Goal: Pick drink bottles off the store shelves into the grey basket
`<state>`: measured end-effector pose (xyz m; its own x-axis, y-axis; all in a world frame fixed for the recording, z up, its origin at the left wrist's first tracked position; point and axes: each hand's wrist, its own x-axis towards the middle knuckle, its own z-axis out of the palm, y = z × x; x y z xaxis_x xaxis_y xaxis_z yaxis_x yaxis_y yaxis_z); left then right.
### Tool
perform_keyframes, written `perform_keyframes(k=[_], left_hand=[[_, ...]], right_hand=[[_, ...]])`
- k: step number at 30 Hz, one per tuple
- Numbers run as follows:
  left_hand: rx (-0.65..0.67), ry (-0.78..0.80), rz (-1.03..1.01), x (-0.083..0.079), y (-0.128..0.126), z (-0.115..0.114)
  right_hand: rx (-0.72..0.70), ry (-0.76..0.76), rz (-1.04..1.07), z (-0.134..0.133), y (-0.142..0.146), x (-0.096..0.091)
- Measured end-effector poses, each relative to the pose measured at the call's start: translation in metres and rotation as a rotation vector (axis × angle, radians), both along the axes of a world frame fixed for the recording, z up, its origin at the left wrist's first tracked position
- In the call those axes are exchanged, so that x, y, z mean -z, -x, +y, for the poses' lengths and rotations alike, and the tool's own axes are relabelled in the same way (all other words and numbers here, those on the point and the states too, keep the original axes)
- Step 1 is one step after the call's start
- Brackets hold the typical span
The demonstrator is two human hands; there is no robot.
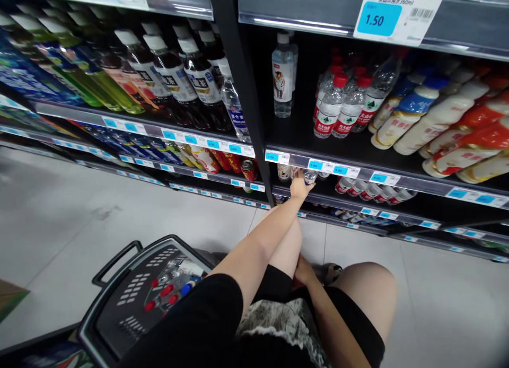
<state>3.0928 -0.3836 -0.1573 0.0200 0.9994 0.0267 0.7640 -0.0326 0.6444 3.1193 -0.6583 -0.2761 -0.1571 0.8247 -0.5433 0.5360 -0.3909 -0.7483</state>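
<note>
My left hand (301, 186) reaches into a lower shelf below the price-tag rail. Its fingers and thumb close about a clear plastic bottle (310, 176), which the hand and the shelf edge partly hide. Just left of it stands a bottle with a pale printed label (283, 171). My right hand (304, 271) rests low by my legs, holding nothing that I can see, its fingers mostly hidden. On the shelf above, a clear water bottle with a tiger label (282, 76) stands near the upright, beside red-capped water bottles (333, 105).
A black shopping basket (119, 299) with red- and blue-capped bottles sits on the floor at my left. A dark shelf upright (238, 66) divides the bays. Tea bottles (175, 76) fill the left bay, and white milk-drink bottles (421, 113) stand at right. My knees are close to the lower shelves.
</note>
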Motion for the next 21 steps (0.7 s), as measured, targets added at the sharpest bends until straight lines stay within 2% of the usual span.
perform_keyframes(k=[4,9,13,17,21], left_hand=[[-0.012,-0.020,0.029,-0.003,0.003,-0.001],[0.034,0.099,0.129,-0.001,0.015,0.002],[0.197,0.310,0.294,0.005,0.024,0.000],[0.359,0.327,0.266,0.013,0.025,-0.002],[0.394,0.340,0.244,0.019,0.022,-0.001]], right_hand=[[0.019,-0.010,0.010,0.005,0.003,-0.001],[-0.017,-0.034,0.002,0.010,0.007,0.002],[-0.070,-0.037,-0.012,0.011,0.009,0.006],[-0.074,-0.021,0.011,0.011,0.010,0.008],[-0.075,0.003,0.032,0.010,0.009,0.008]])
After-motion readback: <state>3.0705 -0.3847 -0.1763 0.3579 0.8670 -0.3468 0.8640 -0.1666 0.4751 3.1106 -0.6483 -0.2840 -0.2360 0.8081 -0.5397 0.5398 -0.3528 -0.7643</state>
